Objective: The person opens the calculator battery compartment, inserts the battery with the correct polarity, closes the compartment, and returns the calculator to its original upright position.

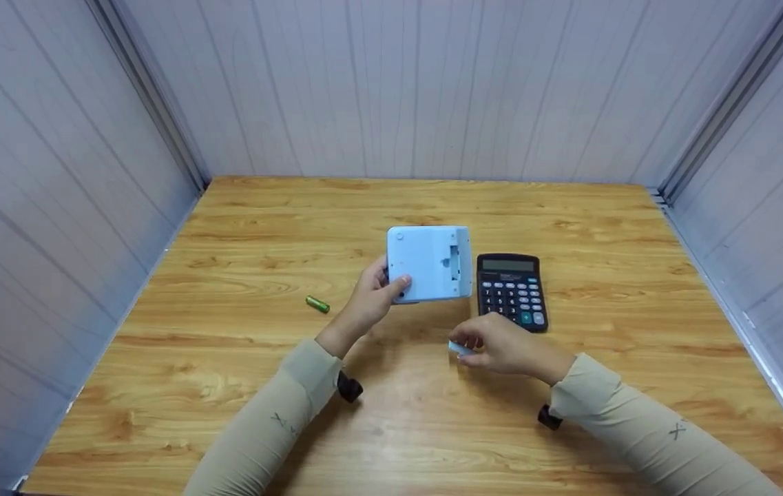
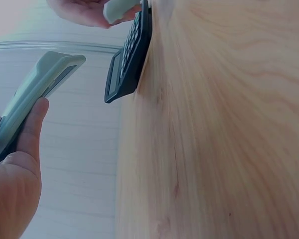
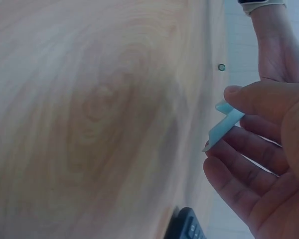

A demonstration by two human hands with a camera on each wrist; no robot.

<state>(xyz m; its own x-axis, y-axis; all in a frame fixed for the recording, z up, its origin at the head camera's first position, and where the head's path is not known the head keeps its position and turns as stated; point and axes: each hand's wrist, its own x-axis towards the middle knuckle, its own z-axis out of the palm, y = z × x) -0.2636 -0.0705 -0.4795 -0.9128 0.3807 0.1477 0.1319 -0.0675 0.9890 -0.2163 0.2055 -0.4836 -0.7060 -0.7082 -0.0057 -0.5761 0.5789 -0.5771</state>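
My left hand (image 1: 372, 295) grips a light blue calculator (image 1: 425, 262) by its left side, thumb on the back and fingers behind. Its back faces up toward the head camera, with an uncovered battery compartment (image 1: 455, 263) near the right edge. The left wrist view shows this calculator (image 2: 32, 94) edge-on, raised off the table. Lower and to the right, my right hand (image 1: 507, 346) pinches a small light blue battery cover (image 1: 458, 348), apart from the calculator. In the right wrist view the cover (image 3: 224, 128) sits between thumb and fingers.
A green battery (image 1: 317, 304) lies on the wooden table (image 1: 260, 234), left of my left hand. Just beyond my right hand a black calculator (image 1: 509, 275) lies face up, its lower keys partly hidden by that hand. Pale panel walls (image 1: 391, 89) enclose the back and sides.
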